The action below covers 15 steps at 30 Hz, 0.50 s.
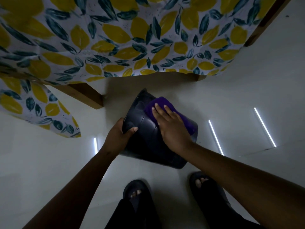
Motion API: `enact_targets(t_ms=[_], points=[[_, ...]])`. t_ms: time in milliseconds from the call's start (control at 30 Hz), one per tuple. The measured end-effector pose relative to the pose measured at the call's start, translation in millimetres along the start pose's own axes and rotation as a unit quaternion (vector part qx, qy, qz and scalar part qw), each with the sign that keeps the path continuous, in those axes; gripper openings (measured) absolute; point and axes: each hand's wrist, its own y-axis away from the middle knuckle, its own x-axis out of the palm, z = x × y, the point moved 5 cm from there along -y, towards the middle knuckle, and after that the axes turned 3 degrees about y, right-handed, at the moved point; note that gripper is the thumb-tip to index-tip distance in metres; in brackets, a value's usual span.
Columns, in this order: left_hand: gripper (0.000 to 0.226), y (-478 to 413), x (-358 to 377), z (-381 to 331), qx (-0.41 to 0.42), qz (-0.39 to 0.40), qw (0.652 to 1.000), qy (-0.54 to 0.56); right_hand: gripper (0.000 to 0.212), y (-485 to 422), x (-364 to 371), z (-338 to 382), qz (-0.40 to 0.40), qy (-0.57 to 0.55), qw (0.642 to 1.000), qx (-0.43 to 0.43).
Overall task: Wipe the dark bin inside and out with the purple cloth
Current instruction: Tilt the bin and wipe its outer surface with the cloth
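Note:
The dark bin (148, 139) lies tilted on its side over the pale floor, below the table's edge. My left hand (118, 138) grips the bin's left side, thumb on its outer wall. My right hand (171, 128) lies flat with spread fingers on the purple cloth (158, 103), pressing it against the bin's outer surface at its far upper part. Part of the cloth shows again to the right of my hand, near the bin's right edge. The bin's inside is hidden from view.
A table with a lemon-and-leaf patterned cloth (115, 38) hangs over the far side, with a wooden leg (87, 95) left of the bin. My two feet in dark sandals (138, 194) stand just below the bin. The glossy floor (247, 96) reflects strip lights.

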Motion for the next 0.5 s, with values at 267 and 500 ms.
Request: enact_targets(t_ms=[267, 500], points=[[0.04, -1.9, 0.2, -3.1, 0.002, 0.006, 1.0, -0.003, 0.083, 63.6, 22.1, -10.1, -0.01, 0.072, 0.997, 0.015], [0.059, -20.9, 2.6, -35.8, 0.055, -0.014, 0.998, 0.019, 0.083, 67.5, 18.7, -10.7, -0.018, 0.056, 0.998, 0.014]])
